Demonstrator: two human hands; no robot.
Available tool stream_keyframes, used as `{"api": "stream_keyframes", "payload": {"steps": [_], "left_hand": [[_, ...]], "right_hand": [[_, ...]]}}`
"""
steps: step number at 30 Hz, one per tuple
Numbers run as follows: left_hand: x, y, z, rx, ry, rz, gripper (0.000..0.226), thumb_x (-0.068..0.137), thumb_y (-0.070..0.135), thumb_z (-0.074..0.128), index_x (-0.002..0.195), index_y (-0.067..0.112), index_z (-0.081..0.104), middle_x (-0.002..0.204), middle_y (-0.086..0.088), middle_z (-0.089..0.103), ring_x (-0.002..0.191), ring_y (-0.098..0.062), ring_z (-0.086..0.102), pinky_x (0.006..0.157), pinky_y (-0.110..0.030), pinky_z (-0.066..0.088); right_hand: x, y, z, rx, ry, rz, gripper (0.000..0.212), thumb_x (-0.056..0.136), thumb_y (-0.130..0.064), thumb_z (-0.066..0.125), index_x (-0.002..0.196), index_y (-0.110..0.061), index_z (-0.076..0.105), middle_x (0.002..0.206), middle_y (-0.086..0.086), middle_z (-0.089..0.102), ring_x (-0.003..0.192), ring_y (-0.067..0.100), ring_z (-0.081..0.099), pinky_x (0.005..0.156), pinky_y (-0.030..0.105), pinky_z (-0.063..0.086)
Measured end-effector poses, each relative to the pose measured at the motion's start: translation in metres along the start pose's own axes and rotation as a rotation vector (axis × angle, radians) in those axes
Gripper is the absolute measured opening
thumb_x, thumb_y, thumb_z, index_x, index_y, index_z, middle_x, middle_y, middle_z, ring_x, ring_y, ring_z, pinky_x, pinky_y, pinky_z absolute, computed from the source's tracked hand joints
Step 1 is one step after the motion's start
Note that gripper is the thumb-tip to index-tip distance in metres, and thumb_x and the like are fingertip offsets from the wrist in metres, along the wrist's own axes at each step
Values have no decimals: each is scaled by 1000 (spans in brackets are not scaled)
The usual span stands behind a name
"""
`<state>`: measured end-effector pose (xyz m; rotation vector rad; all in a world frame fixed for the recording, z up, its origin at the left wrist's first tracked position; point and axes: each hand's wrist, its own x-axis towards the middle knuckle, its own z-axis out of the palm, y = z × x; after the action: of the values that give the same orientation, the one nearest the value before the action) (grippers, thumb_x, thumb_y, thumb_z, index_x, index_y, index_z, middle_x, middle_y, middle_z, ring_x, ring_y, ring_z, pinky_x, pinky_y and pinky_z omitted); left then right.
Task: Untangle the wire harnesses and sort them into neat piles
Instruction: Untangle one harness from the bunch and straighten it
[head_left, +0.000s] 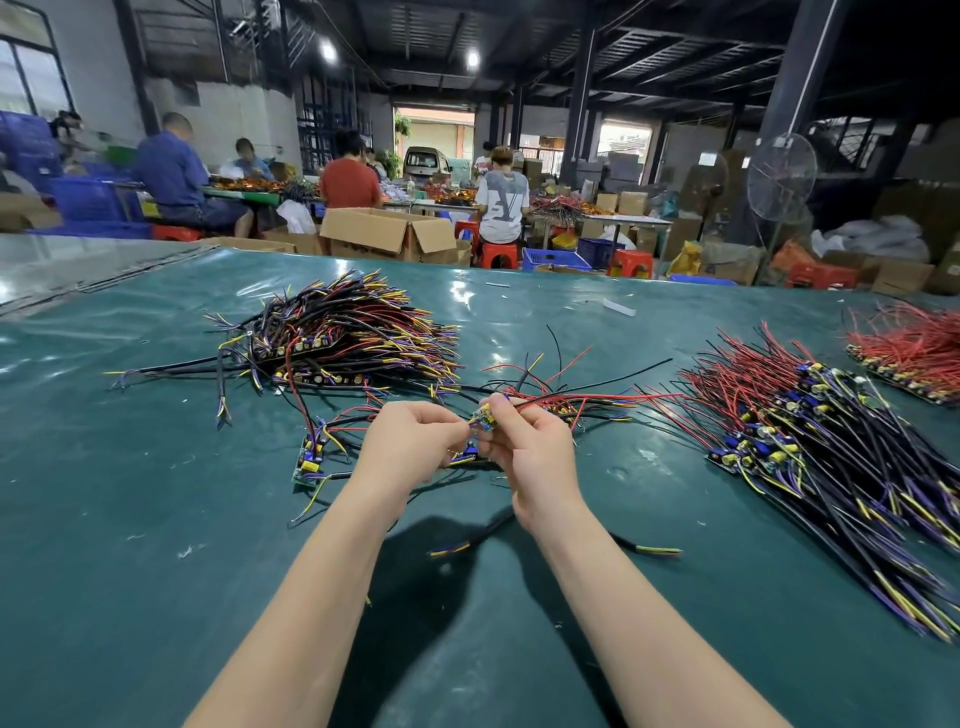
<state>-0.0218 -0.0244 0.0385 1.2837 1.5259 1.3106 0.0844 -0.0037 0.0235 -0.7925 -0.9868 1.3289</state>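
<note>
Both my hands meet over the middle of the green table. My right hand (524, 452) pinches a small circuit board (483, 420) whose red and black wires (587, 399) trail off to the right. My left hand (410, 447) has its fingers curled at the board's left end, pinching it or its wires. A second board (465, 457) lies partly hidden under my hands. Another loose harness (310, 457) with a green board lies to the left. A tangled heap (353, 332) sits at the back left, and a laid-out pile (810, 441) at the right.
A further red-wired pile (914, 353) lies at the far right edge. Loose black cable pieces (556, 545) lie near my forearms. Beyond the table (156, 519) stand cardboard boxes (384, 231), red stools, blue crates and a fan (779, 179), with several seated people working.
</note>
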Motion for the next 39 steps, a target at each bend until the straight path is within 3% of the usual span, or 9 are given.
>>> {"api": "stream_keyframes", "payload": {"steps": [4,8,11,16,20,24,31,35,39], "left_hand": [[-1,2,4,-19,28,78,24,80,13,65,57,19,65,37,11,47,37,-1,38,47,-19,31],[-2,5,5,-87,65,72,20,76,7,67,58,16,67,70,-11,63,65,-16,51,62,-24,38],[-2,5,6,-117,82,74,13,76,4,66,66,11,70,69,-9,64,63,-9,52,58,-18,39],[-6,4,8,-170,29,59,15,83,13,65,68,13,67,34,13,43,31,0,34,32,-10,23],[-5,6,4,-196,-86,-20,23,88,11,58,67,17,65,44,12,56,36,2,39,34,-10,25],[-8,9,5,-314,-282,-134,26,92,2,47,75,11,64,52,5,64,37,2,48,33,-9,25],[-8,3,11,-93,-53,-18,18,82,2,60,66,9,67,41,4,56,30,-3,37,33,-8,25],[-8,4,12,-189,-68,56,27,85,9,59,60,15,66,40,7,52,30,-3,29,33,-10,22],[-6,3,9,-175,-43,99,27,86,9,60,61,19,67,36,10,46,28,0,31,31,-9,22]], "right_hand": [[0,-2,-1,42,-16,-19,16,90,-7,55,74,-6,58,54,-1,61,44,6,59,45,15,45],[-1,-3,1,-7,-32,-78,17,89,-4,55,72,-5,58,48,-8,58,42,3,54,48,15,44],[-1,-1,2,-57,-38,-131,17,87,-3,57,72,-10,59,52,-9,58,48,5,51,53,17,42],[2,-3,0,95,-118,-80,13,85,1,56,81,-12,59,56,-10,61,55,7,55,59,20,44],[2,-2,-3,11,-76,-140,20,82,10,57,78,-9,56,60,-2,59,59,16,52,64,27,45],[5,-7,-9,86,10,-133,21,81,14,55,72,-6,54,56,3,52,40,11,54,44,20,46],[3,-4,-7,-127,18,-281,25,78,12,62,70,-12,56,55,-5,57,49,5,51,50,18,47],[7,-7,-7,121,17,-105,16,84,5,58,74,-8,55,51,-7,59,48,7,54,46,17,46],[4,2,-4,90,-5,236,25,87,-26,60,66,-13,58,54,-4,62,51,9,56,51,19,44]]}}
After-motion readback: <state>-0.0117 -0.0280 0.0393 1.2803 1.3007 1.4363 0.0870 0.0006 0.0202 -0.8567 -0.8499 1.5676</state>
